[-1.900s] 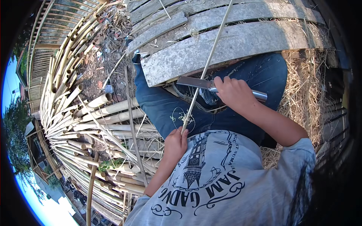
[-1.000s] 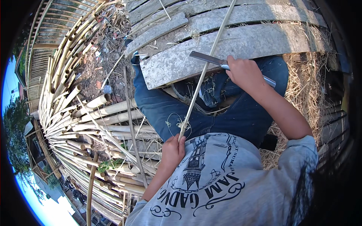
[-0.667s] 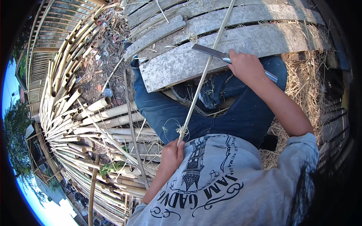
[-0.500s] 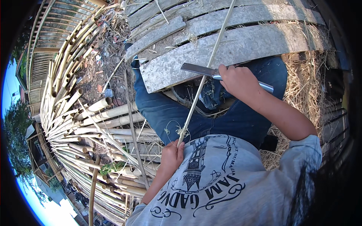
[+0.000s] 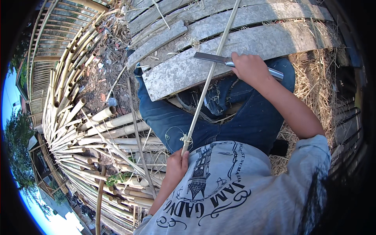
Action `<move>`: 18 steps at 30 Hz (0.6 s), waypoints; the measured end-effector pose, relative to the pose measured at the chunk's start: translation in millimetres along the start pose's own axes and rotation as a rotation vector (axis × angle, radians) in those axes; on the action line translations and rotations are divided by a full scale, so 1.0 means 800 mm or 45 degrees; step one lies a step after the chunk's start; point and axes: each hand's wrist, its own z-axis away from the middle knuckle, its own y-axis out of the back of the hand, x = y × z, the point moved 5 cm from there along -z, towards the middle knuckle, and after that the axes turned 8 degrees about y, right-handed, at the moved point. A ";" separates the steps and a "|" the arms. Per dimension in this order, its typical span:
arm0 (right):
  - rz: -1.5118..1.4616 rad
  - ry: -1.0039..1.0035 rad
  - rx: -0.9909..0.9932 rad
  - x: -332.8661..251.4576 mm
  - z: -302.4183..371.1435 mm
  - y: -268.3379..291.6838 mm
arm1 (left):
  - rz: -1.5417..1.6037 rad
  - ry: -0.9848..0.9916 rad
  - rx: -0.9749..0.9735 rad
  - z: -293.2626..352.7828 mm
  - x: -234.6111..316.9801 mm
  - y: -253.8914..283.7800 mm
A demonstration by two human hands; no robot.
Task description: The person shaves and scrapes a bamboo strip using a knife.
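Outdoors, one knife crosses one pale strip at the near edge of a plank bench.

Nearest, short of the bench, the left hand has thumb and fingers closed round the strip's lower end, just below one tuft of curled shavings; at the bench's near edge, the right hand wraps the knife's metal handle, though whether its blade touches the strip cannot be told. The strip runs on over the bench. It looks light and springy, probably stiff along its length but apt to split; the end below the tuft seems the best hold. On the bench lies one loose board; right of it spreads straw; left of it, bamboo poles, too overlapped to count.
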 end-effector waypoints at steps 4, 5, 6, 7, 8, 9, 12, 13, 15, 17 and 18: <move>-0.042 0.065 -0.150 -0.037 0.011 0.010 | -0.030 -0.067 0.057 0.003 -0.004 0.000; -0.045 0.109 -0.166 -0.042 0.009 0.007 | -0.034 -0.080 0.049 0.006 -0.008 0.000; -0.044 0.101 -0.172 -0.032 0.007 0.003 | -0.035 -0.083 0.039 0.008 -0.007 0.002; -0.002 -0.004 -0.097 -0.003 0.001 -0.002 | -0.034 -0.071 0.025 0.009 -0.005 0.004; 0.040 -0.109 -0.021 0.022 -0.002 -0.003 | -0.034 -0.058 0.012 0.010 -0.004 0.004; 0.017 -0.167 0.009 0.036 -0.009 0.004 | -0.033 -0.057 0.019 0.009 -0.005 0.003; -0.047 -0.093 -0.045 0.015 0.006 0.015 | -0.075 -0.065 0.047 0.008 -0.013 0.001; 0.021 -0.003 -0.113 -0.004 0.010 0.013 | -0.094 -0.086 0.051 0.011 -0.015 0.001; 0.015 0.061 -0.142 -0.024 0.011 0.007 | -0.115 -0.109 0.051 0.014 -0.022 -0.001; -0.008 0.103 -0.095 -0.013 0.006 -0.001 | -0.141 -0.142 0.128 0.018 -0.031 -0.001; -0.008 0.106 -0.095 -0.012 0.005 -0.003 | -0.140 -0.139 0.130 0.014 -0.029 -0.002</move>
